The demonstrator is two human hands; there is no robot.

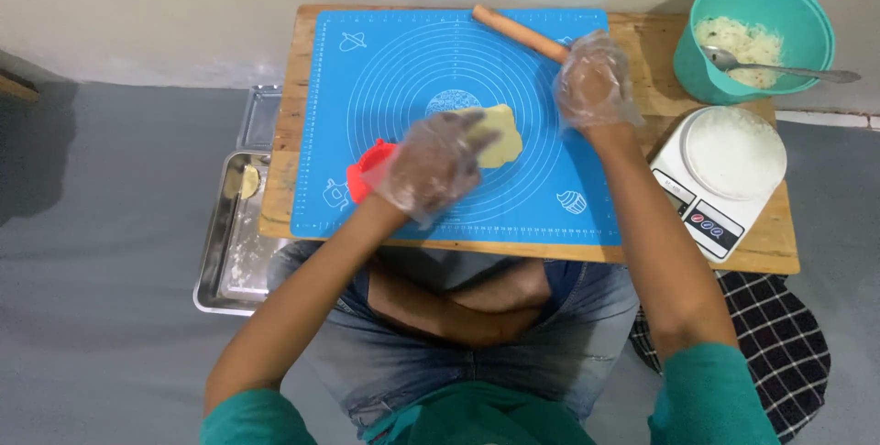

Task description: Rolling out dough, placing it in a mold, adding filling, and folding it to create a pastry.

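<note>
Lying near the middle of the blue silicone mat [403,69], the dough [503,133] is a pale yellow, flattened piece with a smooth surface and an uneven rounded outline, its left part hidden under fingers. The left hand [431,165], in a clear plastic glove, rests on that left edge with fingers loosely spread, pressing rather than gripping. A red round mould [367,168] sits on the mat just left of this hand. The right hand [594,80], also gloved, is curled around the near end of a wooden rolling pin [518,31] that lies slanted toward the far edge of the mat. On the right part of the wooden table [660,51] stand a teal bowl [779,5] with filling and a spoon [788,67], and nearer, a white kitchen scale [724,175]. A metal tray [225,252] sits left of the table.
</note>
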